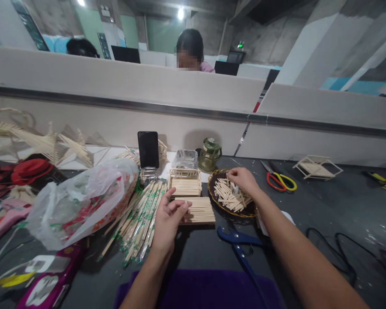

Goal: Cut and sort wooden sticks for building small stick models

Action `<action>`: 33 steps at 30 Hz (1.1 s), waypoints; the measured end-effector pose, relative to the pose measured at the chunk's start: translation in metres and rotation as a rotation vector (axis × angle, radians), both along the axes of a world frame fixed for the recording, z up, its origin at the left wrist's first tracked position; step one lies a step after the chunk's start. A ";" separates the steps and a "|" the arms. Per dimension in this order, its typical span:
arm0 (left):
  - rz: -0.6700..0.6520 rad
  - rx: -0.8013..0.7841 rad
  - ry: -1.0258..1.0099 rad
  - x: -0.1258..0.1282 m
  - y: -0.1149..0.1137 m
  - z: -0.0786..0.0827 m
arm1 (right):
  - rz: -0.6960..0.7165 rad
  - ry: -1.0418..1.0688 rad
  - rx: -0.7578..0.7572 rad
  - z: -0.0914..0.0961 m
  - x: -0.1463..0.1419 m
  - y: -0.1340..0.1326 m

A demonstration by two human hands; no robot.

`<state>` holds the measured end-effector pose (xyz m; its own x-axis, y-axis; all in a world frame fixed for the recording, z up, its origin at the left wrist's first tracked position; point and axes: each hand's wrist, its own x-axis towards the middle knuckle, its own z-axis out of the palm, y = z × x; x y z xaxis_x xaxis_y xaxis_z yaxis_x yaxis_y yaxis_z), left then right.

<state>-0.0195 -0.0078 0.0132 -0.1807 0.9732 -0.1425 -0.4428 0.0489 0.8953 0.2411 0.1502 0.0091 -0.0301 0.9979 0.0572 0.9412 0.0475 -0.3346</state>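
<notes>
The left hand (167, 221) rested on the near left edge of a flat panel of sticks (197, 210), fingers curled loosely together against its rim, thumb raised. The panel lay on the dark table (324, 201), touching a small stick frame (185, 182) behind it. The right hand (242, 180) reached into a shallow woven tray (217, 204) of cut sticks (228, 195), fingertips pinched, apparently on one stick, though that was too small to confirm. The tray sat just right of the panel. A bundle of wrapped chopsticks (141, 219) crowded the left hand's outer side, with a plastic bag (80, 201) beyond. Blue-handled scissors (239, 246) lay near the tray's front rim, between the forearms. Right of the tray, bare tabletop stretched out to red-and-yellow scissors (281, 178).
</notes>
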 end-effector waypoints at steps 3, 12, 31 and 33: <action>-0.026 0.008 -0.011 0.000 0.000 -0.002 | 0.016 0.207 -0.004 0.010 -0.002 -0.012; -0.061 0.005 -0.004 0.001 -0.001 -0.003 | 0.010 0.602 -0.078 0.009 -0.017 -0.042; -0.070 0.002 0.027 0.004 -0.002 -0.003 | 0.124 0.192 -0.446 -0.003 0.040 -0.050; -0.068 0.002 0.031 0.004 -0.002 -0.003 | 0.150 0.182 -0.380 -0.005 0.039 -0.044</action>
